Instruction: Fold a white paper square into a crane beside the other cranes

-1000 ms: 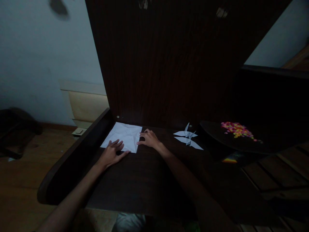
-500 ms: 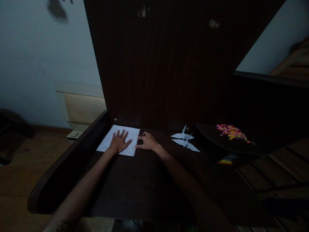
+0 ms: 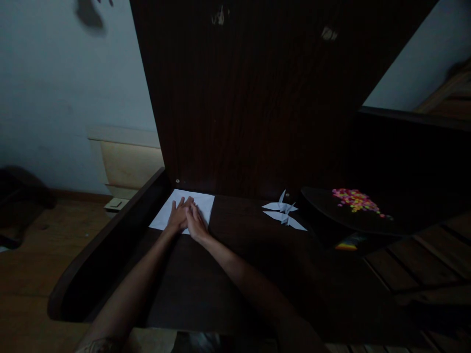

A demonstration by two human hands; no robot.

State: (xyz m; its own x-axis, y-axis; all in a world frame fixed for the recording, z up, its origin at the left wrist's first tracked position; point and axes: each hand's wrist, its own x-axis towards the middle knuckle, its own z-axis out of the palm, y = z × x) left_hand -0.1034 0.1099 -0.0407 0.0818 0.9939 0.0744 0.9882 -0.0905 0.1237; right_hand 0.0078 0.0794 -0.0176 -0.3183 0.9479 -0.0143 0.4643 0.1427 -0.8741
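A white sheet of paper [image 3: 164, 215] lies flat at the far left of the dark desk. My left hand [image 3: 178, 215] rests on it, palm down with its fingers spread. Against its right side lies my right hand [image 3: 196, 223], fingers stretched out and partly overlapping the left hand's fingers and thumb. The right hand also covers the right part of the sheet. Nothing shows in the grasp of either hand. Two white folded paper cranes [image 3: 282, 207] with pointed wings stand farther right, close together and away from both hands.
Many small pink, orange and yellow pieces [image 3: 356, 200] lie heaped on a dark rounded shelf [image 3: 320, 208] at the right. A raised dark side board [image 3: 106, 250] borders the desk on the left. Behind rises a tall dark wood panel [image 3: 250, 98].
My right hand has moved left from the sheet's right edge onto the paper, against my left hand, and its fingers have straightened. My left hand stays on the sheet. The view shifts slightly.
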